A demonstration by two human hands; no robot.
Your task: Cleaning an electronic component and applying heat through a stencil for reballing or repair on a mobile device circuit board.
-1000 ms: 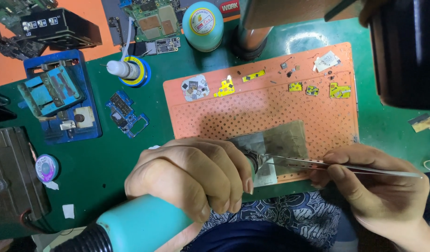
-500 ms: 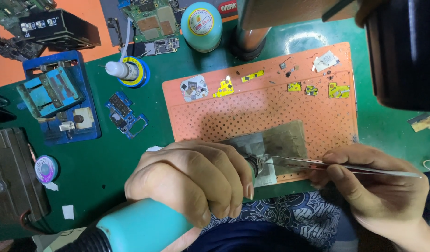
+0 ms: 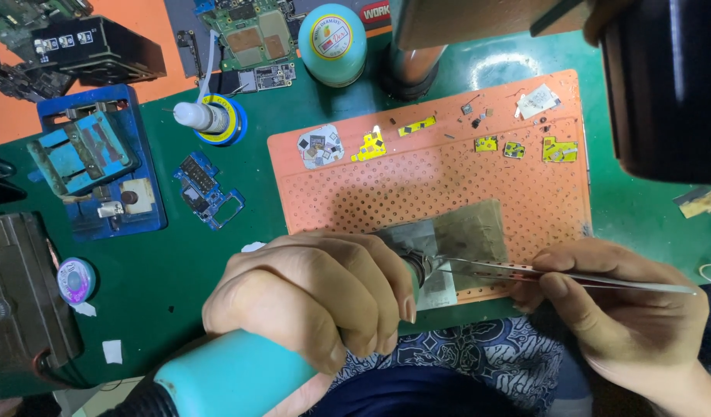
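Observation:
My left hand (image 3: pixel 313 297) is wrapped around a tool with a light-blue handle (image 3: pixel 228 378); its dark metal nozzle (image 3: pixel 417 266) points right at a grey metal-shielded piece (image 3: pixel 460 239) lying on the orange perforated mat (image 3: pixel 448 177). My right hand (image 3: pixel 618 309) pinches silver tweezers (image 3: pixel 556 272), whose tips reach left to just beside the nozzle over the grey piece. What sits exactly under the tips is hidden by the nozzle.
Small yellow and grey parts (image 3: pixel 371 145) lie along the mat's far edge. A blue board holder (image 3: pixel 93 162), a small blue circuit board (image 3: pixel 207 189), a flux bottle (image 3: pixel 209 118) and a teal round tin (image 3: pixel 332 42) sit on the green surface. A black microscope body (image 3: pixel 664 85) overhangs the right.

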